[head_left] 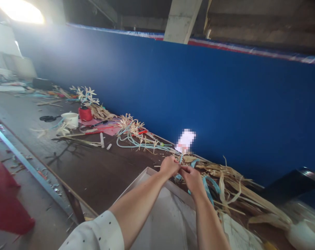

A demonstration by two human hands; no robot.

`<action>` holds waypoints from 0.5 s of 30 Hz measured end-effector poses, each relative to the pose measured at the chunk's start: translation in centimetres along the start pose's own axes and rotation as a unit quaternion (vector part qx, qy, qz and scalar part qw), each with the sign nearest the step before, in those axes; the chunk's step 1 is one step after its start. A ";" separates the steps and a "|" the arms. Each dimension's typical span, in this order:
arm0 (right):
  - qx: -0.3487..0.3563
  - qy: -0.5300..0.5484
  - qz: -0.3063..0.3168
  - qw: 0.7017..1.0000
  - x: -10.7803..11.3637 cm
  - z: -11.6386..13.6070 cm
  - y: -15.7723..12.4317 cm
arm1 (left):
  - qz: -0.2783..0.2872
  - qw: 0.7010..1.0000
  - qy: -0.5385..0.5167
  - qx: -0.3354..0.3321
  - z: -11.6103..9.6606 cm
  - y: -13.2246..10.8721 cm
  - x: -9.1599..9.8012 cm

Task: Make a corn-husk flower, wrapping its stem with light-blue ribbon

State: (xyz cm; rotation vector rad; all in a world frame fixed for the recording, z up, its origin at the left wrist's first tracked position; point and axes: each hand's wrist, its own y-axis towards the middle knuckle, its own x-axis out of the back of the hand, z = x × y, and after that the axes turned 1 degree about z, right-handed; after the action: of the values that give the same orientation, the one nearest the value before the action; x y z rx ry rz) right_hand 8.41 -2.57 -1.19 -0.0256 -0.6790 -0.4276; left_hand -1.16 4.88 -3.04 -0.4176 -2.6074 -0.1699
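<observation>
My left hand [170, 166] and my right hand [192, 177] meet over the far rim of a pale shallow box [161, 211], fingers closed in a pinch. A thin pale stalk [156, 166] sticks out to the left of my left hand and seems to run between both hands. Just behind the fingers stands a short light-blue piece [181, 158]; whether I hold it, I cannot tell. Dry straw-coloured husks [225, 170] and a curled light-blue strip [211, 184] lie to the right. Left of my hands are cream husk flowers [131, 124] on light-blue stems [136, 143].
On the dark table [95, 177] are black scissors [49, 118], a white cup [70, 119], a red thread spool [85, 114] and white tubes [102, 140]. A blue partition [212, 93] rises behind. A blurred white container [307, 234] is at the lower right, a red object [9, 198] at the left.
</observation>
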 end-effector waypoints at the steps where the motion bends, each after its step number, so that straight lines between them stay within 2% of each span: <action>1: 0.006 -0.004 0.001 1.000 0.0 0.0 0.0 | -0.001 1.000 0.002 0.001 0.0 0.0 0.0; 9: 0.024 -0.101 -0.035 0.994 -0.9 -0.6 0.1 | 0.003 1.000 0.013 0.021 0.3 0.1 -0.4; 15: 0.002 -0.108 -0.053 0.993 -1.3 -0.7 0.1 | 0.007 1.000 0.020 0.024 0.1 -0.2 -0.3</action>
State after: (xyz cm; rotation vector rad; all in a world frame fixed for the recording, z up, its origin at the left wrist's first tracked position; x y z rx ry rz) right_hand 7.98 -2.10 -2.46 -0.0322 -0.8971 -0.5305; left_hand -0.99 4.65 -3.25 -0.4114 -2.5638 -0.1104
